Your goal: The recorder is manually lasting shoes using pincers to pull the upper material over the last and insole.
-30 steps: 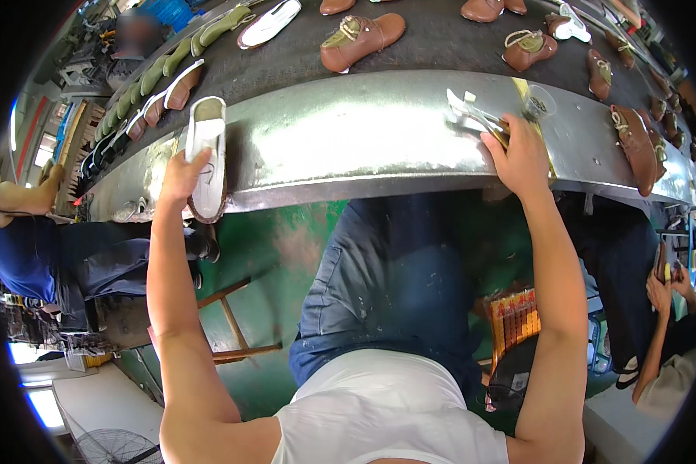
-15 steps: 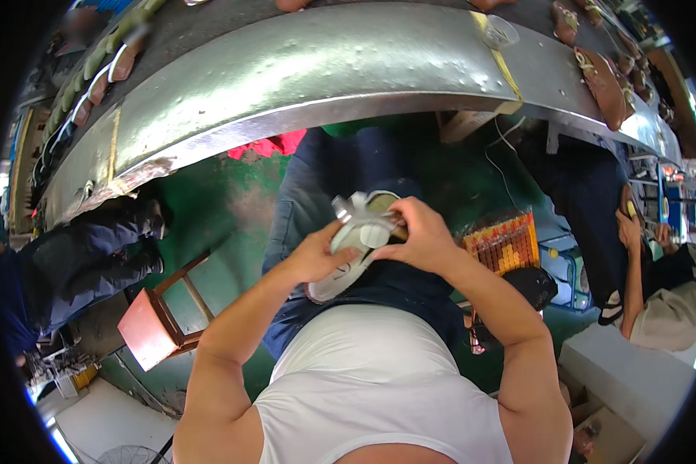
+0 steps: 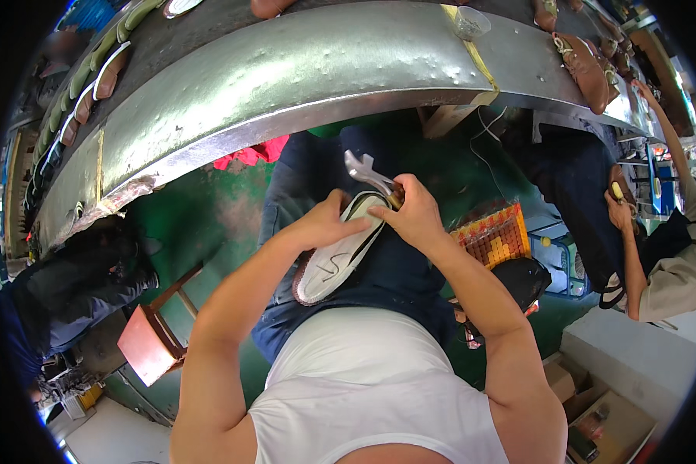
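A shoe (image 3: 334,263) lies at a slant over my lap, its pale underside up, with dark curved marks near the end closest to me. My left hand (image 3: 325,220) grips its left side, thumb laid across the pale face and fingers partly hidden. At the far end, my right hand (image 3: 414,213) is closed around silver lasting pincers (image 3: 366,172). Their forked metal head points away and to the left, and a brownish part shows beside my fingers. My right thumb presses on the shoe's underside; what else it may hold there is hidden.
Ahead runs a metal-covered bench (image 3: 286,66) with rows of shoes (image 3: 588,73) and a clear cup (image 3: 470,23). A reddish stool (image 3: 148,344) stands left, a beaded seat mat (image 3: 491,240) right. Other people sit at both sides; the person on the right (image 3: 669,271) holds a shoe.
The pincers' head has swung away from the shoe and points forward. My left hand shows more of the underside, and my right thumb has come onto it. My view has shifted slightly.
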Motion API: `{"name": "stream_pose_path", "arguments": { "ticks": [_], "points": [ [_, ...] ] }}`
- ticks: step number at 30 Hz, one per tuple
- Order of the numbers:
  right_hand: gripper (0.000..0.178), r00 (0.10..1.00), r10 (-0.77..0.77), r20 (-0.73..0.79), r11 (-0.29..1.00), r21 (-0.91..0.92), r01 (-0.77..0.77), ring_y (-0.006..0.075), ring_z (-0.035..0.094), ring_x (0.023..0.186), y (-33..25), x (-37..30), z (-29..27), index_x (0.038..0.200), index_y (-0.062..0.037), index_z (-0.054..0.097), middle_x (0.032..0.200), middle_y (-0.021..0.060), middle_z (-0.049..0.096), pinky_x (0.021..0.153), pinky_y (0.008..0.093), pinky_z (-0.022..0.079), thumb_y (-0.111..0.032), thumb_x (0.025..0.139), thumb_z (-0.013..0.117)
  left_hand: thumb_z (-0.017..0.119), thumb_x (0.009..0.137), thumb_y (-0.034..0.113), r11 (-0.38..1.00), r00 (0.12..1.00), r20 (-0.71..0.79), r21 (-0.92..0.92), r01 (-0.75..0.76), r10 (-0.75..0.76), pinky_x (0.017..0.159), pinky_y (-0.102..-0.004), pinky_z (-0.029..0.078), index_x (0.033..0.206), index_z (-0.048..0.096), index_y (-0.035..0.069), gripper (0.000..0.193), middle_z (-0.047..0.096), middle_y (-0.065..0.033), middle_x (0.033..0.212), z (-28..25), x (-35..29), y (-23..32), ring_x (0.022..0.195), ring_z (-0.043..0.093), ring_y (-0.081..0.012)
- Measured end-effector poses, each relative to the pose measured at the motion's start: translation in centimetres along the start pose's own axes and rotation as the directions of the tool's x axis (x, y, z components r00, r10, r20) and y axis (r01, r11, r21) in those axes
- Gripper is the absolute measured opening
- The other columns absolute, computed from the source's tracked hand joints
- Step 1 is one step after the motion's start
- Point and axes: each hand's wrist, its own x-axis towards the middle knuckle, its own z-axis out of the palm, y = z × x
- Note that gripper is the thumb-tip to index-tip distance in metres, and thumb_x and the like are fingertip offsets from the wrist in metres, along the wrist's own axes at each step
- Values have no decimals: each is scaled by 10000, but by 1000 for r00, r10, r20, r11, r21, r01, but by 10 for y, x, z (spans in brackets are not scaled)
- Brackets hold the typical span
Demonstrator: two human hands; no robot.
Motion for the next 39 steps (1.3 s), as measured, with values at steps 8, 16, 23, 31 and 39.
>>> {"name": "stream_pose_path", "arguments": {
  "ticks": [8,16,23,31,39],
  "points": [
    [384,991,83,102,937,331,-112,179,639,833,-4,-18,-43,1154,25,544,959,130,670,764,317,508,-188,870,691,658,954,321,755,992,122,-654,49,42,839,-300,530,1324,553,63,463,669,-49,1093,-23,14,-2,924,629,-108],
    [283,844,28,535,960,222,-172,93,639,820,-52,-60,-57,1192,17,593,945,69,692,746,255,512,-152,965,585,647,938,70,658,867,-328,-565,-498,375,1043,-323,395,1558,163,136,789,530,-62,1297,-18,-33,-8,1204,486,-151],
    [285,687,63,724,840,333,-428,129,619,840,-51,-46,-36,1204,28,567,1048,96,667,770,285,520,-143,976,559,555,1012,189,785,862,-327,-373,-494,388,1050,-336,393,1539,215,133,630,525,-74,1314,-20,-32,-45,1218,491,-185],
    [219,511,90,855,717,300,-629,144,604,708,-66,-12,-32,1043,10,566,819,50,595,635,287,532,-203,998,550,547,1016,192,773,834,-473,-402,-490,284,994,-312,433,1445,394,73,471,593,-80,1213,-16,-34,-29,1141,545,-168],
    [262,932,-289,219,956,21,291,429,655,773,-20,-10,40,1036,14,608,814,238,665,680,489,526,-227,934,625,611,966,93,689,740,-642,-444,-574,203,976,-296,449,1332,540,57,375,593,-70,1226,-18,-16,-56,1119,555,-150]
  ]
}}
